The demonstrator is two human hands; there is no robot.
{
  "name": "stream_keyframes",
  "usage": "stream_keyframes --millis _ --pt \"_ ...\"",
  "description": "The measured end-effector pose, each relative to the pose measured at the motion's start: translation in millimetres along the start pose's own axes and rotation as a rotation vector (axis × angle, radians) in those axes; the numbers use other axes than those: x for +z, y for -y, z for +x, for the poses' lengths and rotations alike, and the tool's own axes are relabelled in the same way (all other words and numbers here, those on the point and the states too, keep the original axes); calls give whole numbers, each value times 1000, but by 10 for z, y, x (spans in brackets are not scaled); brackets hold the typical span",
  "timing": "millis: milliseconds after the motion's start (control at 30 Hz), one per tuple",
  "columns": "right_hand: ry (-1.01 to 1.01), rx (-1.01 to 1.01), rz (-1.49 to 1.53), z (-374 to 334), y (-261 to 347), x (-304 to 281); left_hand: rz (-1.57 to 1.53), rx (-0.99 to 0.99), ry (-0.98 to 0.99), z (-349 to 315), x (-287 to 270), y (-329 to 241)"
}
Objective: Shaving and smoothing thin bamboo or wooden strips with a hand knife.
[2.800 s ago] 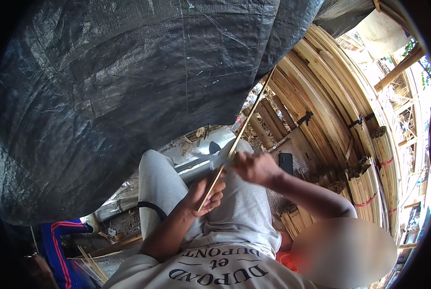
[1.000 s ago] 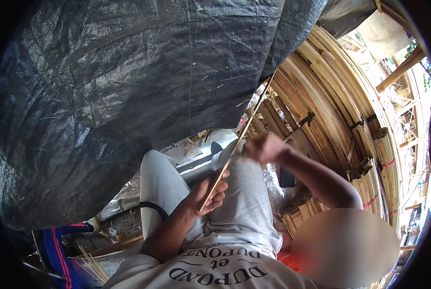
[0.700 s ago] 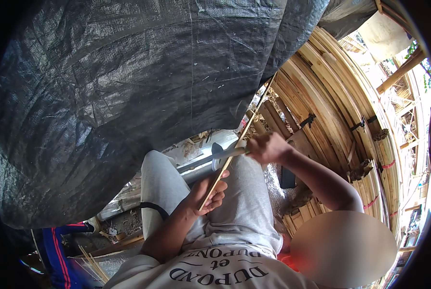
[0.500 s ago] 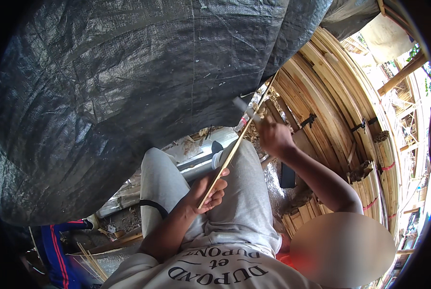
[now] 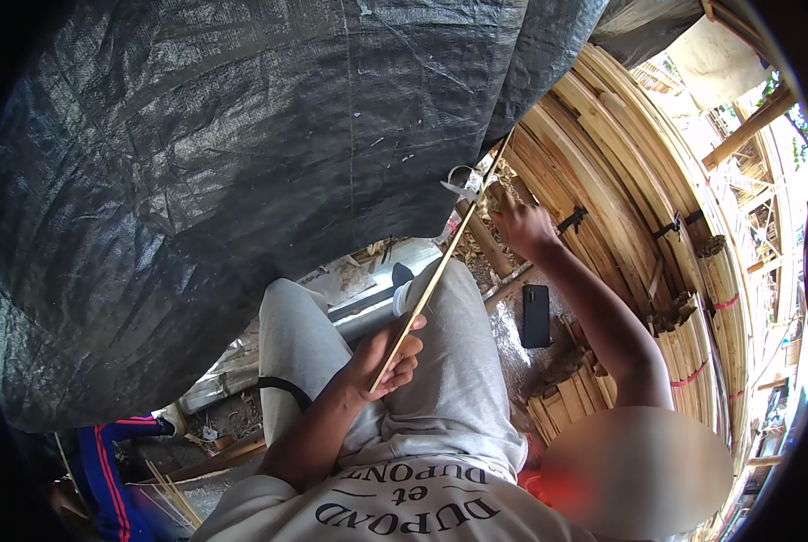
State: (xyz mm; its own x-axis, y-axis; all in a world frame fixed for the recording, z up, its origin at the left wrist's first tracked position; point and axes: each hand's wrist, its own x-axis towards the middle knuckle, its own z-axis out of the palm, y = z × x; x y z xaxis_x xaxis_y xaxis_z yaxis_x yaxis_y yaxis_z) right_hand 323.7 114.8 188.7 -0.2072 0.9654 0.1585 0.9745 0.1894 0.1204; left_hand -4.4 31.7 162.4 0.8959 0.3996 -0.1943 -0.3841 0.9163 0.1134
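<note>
My left hand (image 5: 390, 359) is closed around the lower end of a long, thin bamboo strip (image 5: 442, 269) above my lap. The strip slants up and to the right, past my right thigh to the edge of the dark tarp. Farther up it, my right hand (image 5: 523, 228) grips a knife, its handle hidden in my fingers. The pale knife blade (image 5: 461, 190) lies across the strip, pointing left. A thin curl of shaving (image 5: 459, 172) rises by the blade.
A large black tarp (image 5: 241, 135) hangs in front and to the left. Stacked bundles of bamboo slats (image 5: 603, 172) fill the right. A black phone (image 5: 536, 316) lies right of my leg. Someone's blue trouser leg (image 5: 106, 470) with red stripes shows at lower left.
My right hand has moved slightly up and away along the strip with the knife. A curled shaving now shows at the blade. The phone is more fully uncovered. My left hand keeps its hold.
</note>
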Motion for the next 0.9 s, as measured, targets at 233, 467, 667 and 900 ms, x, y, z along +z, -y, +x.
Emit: stream_keyframes --millis 233,467,667,900 --pt "2 -120 38 -42 175 82 35 -3 -34 -10 -2 -31" --pt "63 -24 -242 -20 99 -6 78 -36 -45 -5 -15 -18" --pt "-89 -231 -259 4 169 -90 35 -17 -38 -23 -13 -1" --pt "152 277 -118 38 -312 119 45 0 -31 -11 13 52"
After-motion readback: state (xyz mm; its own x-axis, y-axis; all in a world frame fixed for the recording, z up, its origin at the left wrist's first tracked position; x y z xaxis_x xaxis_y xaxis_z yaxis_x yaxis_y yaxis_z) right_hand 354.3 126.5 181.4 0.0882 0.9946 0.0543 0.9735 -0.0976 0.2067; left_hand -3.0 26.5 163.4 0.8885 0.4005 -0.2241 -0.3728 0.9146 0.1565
